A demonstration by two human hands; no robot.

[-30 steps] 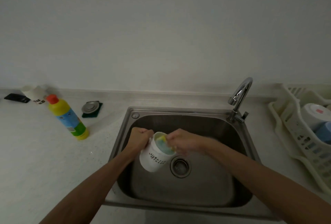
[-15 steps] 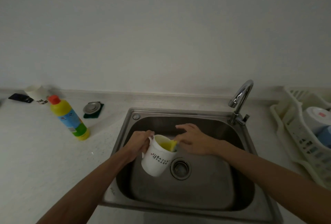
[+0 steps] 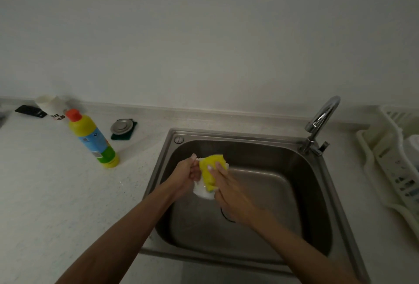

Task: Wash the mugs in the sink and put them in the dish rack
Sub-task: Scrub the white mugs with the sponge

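Gripping white mug (image 3: 203, 191) over sink (image 3: 317, 204), left hand (image 3: 184, 178) curled, right hand (image 3: 229, 189) pressing yellow sponge (image 3: 211, 170) against it

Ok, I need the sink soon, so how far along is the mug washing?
Done: a pale item sits in the dish rack, too cropped to identify. In hand: the left hand grips a white mug over the sink while the right hand presses a yellow sponge on its outside. Left: rinsing, racking it, and possibly the white cup behind the bottle.
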